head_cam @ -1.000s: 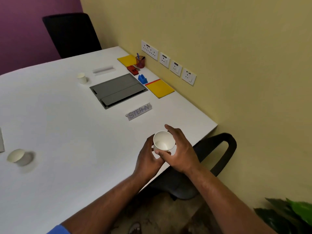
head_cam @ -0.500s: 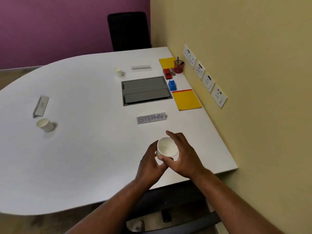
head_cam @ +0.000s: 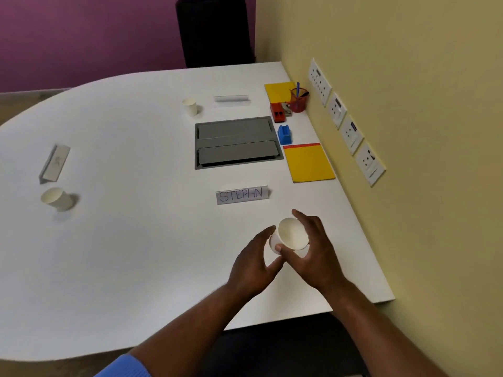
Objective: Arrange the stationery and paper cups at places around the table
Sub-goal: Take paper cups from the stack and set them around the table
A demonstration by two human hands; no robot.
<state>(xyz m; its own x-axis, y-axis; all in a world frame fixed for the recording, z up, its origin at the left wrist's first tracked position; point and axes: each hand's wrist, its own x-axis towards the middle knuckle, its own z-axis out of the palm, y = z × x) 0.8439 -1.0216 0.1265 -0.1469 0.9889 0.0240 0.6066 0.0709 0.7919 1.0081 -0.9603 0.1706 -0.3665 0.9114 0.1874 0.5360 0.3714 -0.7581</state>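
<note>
A white paper cup point(head_cam: 291, 235) is near the table's right front, just in front of the "STEPHN" name card point(head_cam: 242, 195). My right hand point(head_cam: 313, 253) grips it, fingers on the far side and thumb across the near side. My left hand point(head_cam: 254, 263) is beside it with relaxed fingers, their tips touching the cup's left wall. The cup tilts slightly towards me; I cannot tell whether its base touches the white table point(head_cam: 136, 254). Two more paper cups stand at the left point(head_cam: 57, 198) and at the far middle point(head_cam: 190, 106), each by a folded name card point(head_cam: 54, 163) point(head_cam: 231, 100).
A grey cable hatch point(head_cam: 236, 142) is set into the table. Along the wall lie two yellow pads point(head_cam: 309, 163) point(head_cam: 280, 91), a blue holder point(head_cam: 284, 134), a red stapler point(head_cam: 277, 112) and a red pen cup point(head_cam: 298, 100). A black chair point(head_cam: 215, 31) stands at the far end. Wall sockets point(head_cam: 351, 134) line the right wall.
My view has swung left and closer over the table. The cup has stayed before the STEPHN card, and my left hand has loosened from a grip to a light touch.
</note>
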